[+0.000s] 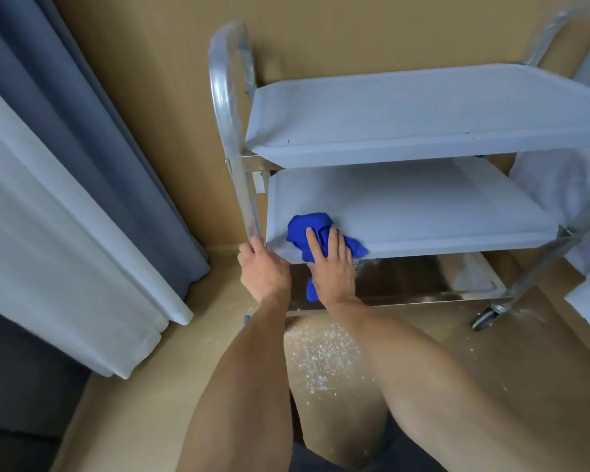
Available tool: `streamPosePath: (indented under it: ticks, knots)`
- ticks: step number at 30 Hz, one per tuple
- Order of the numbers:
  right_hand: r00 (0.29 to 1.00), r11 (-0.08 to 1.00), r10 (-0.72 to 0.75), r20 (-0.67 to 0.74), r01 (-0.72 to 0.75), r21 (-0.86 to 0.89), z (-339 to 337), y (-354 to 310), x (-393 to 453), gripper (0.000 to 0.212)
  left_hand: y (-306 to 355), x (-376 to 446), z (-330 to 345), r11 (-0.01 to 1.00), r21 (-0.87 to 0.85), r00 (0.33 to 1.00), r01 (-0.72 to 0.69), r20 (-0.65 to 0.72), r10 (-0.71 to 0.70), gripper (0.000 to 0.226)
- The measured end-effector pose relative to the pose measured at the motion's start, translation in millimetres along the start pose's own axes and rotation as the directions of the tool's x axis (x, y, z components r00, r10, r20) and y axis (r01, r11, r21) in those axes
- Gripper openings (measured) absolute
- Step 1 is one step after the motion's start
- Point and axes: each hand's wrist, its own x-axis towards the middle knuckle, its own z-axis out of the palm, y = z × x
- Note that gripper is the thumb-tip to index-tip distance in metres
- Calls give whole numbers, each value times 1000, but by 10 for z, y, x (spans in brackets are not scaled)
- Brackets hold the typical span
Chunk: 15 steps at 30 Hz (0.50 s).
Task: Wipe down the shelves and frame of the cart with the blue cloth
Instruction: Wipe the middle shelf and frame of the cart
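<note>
Blue cloth [309,235]: under my right hand [331,267], fingers flat, lower-centre frame; unwiped middle shelf [423,212] runs rightward; left hand [263,270] grips cart post [249,212].

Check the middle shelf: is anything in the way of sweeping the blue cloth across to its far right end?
Nothing visible is. The right hand presses the blue cloth at the middle shelf's front left corner, and the surface to its right shows bare. The left hand grips the frame post, outside that path.
</note>
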Motion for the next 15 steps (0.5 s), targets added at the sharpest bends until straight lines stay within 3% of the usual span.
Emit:
streamPosePath:
  ticks: [3, 6, 8, 11, 15]
  knots:
    - [999, 1000, -4, 32, 4, 3, -115, 398, 54, 86, -100, 174, -27, 986, -103, 991, 127, -27, -130, 34]
    - [996, 999, 44, 80, -46, 20, -242, 803, 103, 99, -45, 220, 123, 981, -179, 995, 71, -50, -81, 29]
    - [996, 999, -31, 83, 34, -29, -299, 883, 169, 101, -59, 220, 208, 975, -213, 991, 56, -104, -80, 31]
    - [988, 992, -126, 88, 127, -3, -168, 630, 241, 94, -141, 251, 246, 982, -187, 996, 16, -78, -31, 32]
    - [998, 998, -69, 11, 69, -5, 129, 21, 178, 88, -242, 355, 163, 977, -212, 1000, -7, -26, 1, 30]
